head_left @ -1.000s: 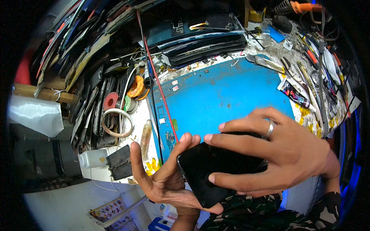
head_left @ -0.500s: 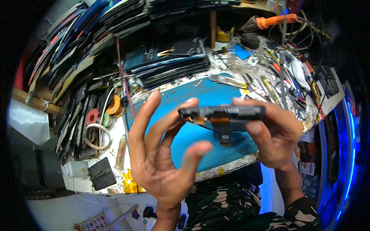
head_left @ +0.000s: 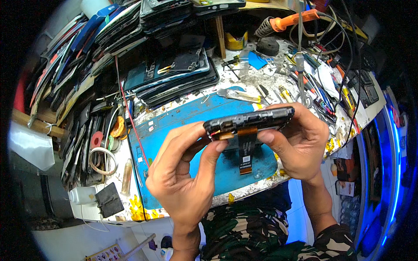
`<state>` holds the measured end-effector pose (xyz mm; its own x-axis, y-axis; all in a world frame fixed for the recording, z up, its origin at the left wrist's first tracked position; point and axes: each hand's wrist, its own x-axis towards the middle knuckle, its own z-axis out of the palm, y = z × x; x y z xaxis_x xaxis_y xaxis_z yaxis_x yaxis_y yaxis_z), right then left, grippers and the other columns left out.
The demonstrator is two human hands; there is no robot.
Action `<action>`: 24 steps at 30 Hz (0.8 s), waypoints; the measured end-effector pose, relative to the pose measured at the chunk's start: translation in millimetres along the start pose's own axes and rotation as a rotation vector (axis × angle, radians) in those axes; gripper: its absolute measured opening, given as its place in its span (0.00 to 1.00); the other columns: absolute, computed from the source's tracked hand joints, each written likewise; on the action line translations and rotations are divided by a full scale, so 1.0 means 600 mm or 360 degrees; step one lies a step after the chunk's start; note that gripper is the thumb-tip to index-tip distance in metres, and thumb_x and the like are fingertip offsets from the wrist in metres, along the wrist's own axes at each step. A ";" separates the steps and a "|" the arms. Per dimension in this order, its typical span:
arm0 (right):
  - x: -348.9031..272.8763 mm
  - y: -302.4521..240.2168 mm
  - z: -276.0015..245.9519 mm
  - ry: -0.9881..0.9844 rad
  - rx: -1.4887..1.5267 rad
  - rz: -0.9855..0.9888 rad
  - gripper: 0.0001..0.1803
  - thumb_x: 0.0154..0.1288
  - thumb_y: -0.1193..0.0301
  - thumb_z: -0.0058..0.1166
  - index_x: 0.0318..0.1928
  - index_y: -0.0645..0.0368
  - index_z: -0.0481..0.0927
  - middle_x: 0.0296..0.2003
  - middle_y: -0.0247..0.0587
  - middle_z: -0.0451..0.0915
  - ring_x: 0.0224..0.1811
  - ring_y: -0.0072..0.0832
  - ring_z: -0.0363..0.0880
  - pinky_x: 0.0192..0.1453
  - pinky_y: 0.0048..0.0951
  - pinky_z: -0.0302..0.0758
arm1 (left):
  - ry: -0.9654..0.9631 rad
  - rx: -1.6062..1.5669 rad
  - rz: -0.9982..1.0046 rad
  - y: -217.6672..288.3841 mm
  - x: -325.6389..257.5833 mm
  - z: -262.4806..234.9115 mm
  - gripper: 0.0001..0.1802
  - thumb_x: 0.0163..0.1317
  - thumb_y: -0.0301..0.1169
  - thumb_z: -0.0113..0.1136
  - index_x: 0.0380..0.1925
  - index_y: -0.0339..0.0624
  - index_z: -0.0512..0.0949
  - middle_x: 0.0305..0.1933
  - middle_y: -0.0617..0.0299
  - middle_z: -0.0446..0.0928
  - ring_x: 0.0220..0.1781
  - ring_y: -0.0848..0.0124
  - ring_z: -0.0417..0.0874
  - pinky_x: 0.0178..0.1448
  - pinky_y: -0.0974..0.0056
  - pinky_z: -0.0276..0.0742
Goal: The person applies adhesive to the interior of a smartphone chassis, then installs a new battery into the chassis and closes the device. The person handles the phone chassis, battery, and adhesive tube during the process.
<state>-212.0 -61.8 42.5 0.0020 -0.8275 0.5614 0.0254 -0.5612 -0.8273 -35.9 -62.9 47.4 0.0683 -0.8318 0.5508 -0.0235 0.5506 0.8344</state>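
Edge-on above the blue work mat [head_left: 174, 117], a black phone screen assembly [head_left: 265, 116] is held between my two hands. A dark flex cable [head_left: 246, 152] with a copper-coloured end hangs down from its near edge. My left hand [head_left: 187, 174] pinches the left end, thumb below and fingers behind. My right hand [head_left: 300, 148] grips the right end, its thumb on the underside and its fingers behind the far side. The screen's far face is turned away from view.
Stacks of phone parts [head_left: 174, 74] stand at the back and left. Tape rolls [head_left: 104, 154] lie on the left. An orange-handled soldering iron [head_left: 291, 21] rests at the back right, above scattered screwdrivers and tools [head_left: 320, 91]. Tweezers [head_left: 237, 95] lie on the mat's far edge.
My left thumb and fingers have closed onto the left end of the screen assembly. The part is raised slightly and tilted, showing more of its underside and cable.
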 end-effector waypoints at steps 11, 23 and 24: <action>-0.017 -0.009 -0.019 -0.0209 -0.0067 0.0015 0.21 0.51 0.78 0.69 0.47 0.67 0.80 0.39 0.50 0.85 0.42 0.33 0.86 0.46 0.31 0.81 | 0.0002 0.0201 0.0035 0.009 -0.028 -0.008 0.15 0.45 0.08 0.64 0.36 0.31 0.81 0.34 0.52 0.82 0.38 0.63 0.83 0.44 0.63 0.79; -0.118 -0.053 -0.013 -0.0328 0.0014 -0.0133 0.20 0.48 0.69 0.74 0.43 0.58 0.83 0.45 0.48 0.84 0.52 0.43 0.83 0.60 0.51 0.75 | -0.0309 0.0162 0.0240 0.017 -0.110 -0.035 0.09 0.51 0.19 0.67 0.32 0.41 0.79 0.35 0.54 0.81 0.40 0.61 0.82 0.48 0.56 0.85; -0.122 -0.053 -0.012 -0.0321 0.0004 -0.0157 0.21 0.48 0.69 0.74 0.43 0.58 0.83 0.45 0.48 0.84 0.52 0.43 0.83 0.60 0.51 0.75 | -0.0302 0.0098 0.0204 0.016 -0.112 -0.037 0.09 0.53 0.22 0.68 0.33 0.42 0.78 0.36 0.55 0.81 0.41 0.61 0.82 0.49 0.55 0.85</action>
<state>-220.3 16.6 27.4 0.1992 -0.7486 0.6324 0.0378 -0.6390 -0.7683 -18.8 -0.2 17.9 -0.1275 -0.7568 0.6411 -0.0808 0.6522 0.7537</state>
